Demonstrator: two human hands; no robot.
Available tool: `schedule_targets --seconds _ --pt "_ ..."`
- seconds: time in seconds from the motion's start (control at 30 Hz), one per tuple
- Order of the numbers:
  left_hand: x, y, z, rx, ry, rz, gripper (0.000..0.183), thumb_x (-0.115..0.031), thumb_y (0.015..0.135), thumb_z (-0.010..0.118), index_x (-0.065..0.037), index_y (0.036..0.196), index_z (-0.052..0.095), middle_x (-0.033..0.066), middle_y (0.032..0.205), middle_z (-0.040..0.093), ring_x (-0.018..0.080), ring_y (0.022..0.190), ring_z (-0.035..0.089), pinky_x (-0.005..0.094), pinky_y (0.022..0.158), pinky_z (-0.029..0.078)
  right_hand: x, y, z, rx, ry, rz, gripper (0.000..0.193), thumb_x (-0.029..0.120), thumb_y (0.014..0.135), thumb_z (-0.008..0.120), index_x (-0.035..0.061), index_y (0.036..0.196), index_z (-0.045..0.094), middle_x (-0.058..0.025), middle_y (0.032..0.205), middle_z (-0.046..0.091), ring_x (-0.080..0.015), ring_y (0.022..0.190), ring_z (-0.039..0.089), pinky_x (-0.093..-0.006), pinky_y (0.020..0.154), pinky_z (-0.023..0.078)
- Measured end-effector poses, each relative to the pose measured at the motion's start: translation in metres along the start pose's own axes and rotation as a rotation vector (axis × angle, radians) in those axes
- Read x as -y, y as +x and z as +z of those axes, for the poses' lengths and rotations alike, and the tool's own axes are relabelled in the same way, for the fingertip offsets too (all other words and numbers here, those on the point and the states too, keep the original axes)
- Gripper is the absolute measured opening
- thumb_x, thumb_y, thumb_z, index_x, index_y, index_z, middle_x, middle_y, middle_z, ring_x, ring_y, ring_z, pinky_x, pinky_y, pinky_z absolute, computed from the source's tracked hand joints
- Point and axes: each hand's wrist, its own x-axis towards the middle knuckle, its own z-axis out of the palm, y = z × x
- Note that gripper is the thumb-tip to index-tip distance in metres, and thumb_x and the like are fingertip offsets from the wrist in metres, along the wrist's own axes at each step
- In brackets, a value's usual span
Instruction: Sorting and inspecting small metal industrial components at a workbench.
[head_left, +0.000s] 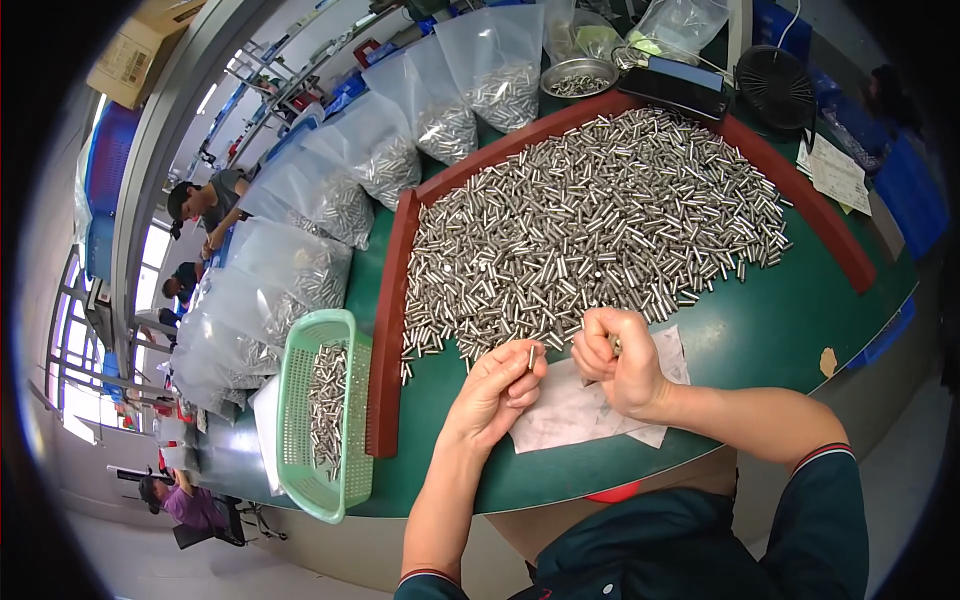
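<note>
My left hand [496, 392] pinches a small metal pin [532, 356] upright between thumb and fingers, above a smudged white paper sheet [565, 415]. Close beside it, my right hand [622, 362] is curled into a fist. Something small and shiny shows between its fingers, but I cannot make out what it is. Just beyond both hands spreads a large heap of loose silvery metal pins [590, 210] on the green tabletop [735, 335].
Dark red rails [388, 350] border the heap. At left stands a light green plastic basket [357, 400] holding pins. Clear bags of pins [388, 165] line the far left side. A metal bowl [580, 78], a phone [680, 90] and a black fan [775, 85] stand behind. Several people sit further off.
</note>
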Motion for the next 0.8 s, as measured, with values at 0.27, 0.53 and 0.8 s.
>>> schedule_targets --seconds 0.27,0.53,0.8 --pt "-0.002 0.000 0.003 -0.078 0.029 0.008 0.021 -0.014 0.087 0.049 0.003 0.099 0.054 0.0055 0.078 0.056 0.0035 0.050 0.034 0.0163 0.044 0.027 0.000 0.003 -0.003 0.000 0.037 0.030 0.035 0.026 0.084 0.032 0.0106 0.053 0.029 0.0027 0.041 0.025 -0.0075 0.038 0.017 -0.0237 0.039 0.015" --pt "0.000 -0.001 0.000 -0.070 -0.014 0.056 0.026 -0.024 0.090 0.043 -0.001 0.090 0.054 0.0069 0.075 0.052 0.0073 0.054 0.037 0.0198 0.047 0.029 0.001 0.003 0.000 -0.011 0.049 0.047 0.035 0.026 0.084 0.032 0.0111 0.053 0.028 0.0031 0.042 0.024 -0.0074 0.038 0.016 -0.0238 0.039 0.014" --pt "0.002 0.000 0.009 -0.397 1.035 0.464 0.020 -0.015 0.082 0.057 -0.001 0.068 0.056 -0.0038 0.052 0.043 0.0042 0.047 0.037 0.0200 0.045 0.030 0.002 0.003 -0.003 -0.026 0.058 0.041 0.032 0.020 0.082 0.031 0.0100 0.052 0.028 0.0023 0.042 0.024 -0.0072 0.037 0.018 -0.0232 0.038 0.015"
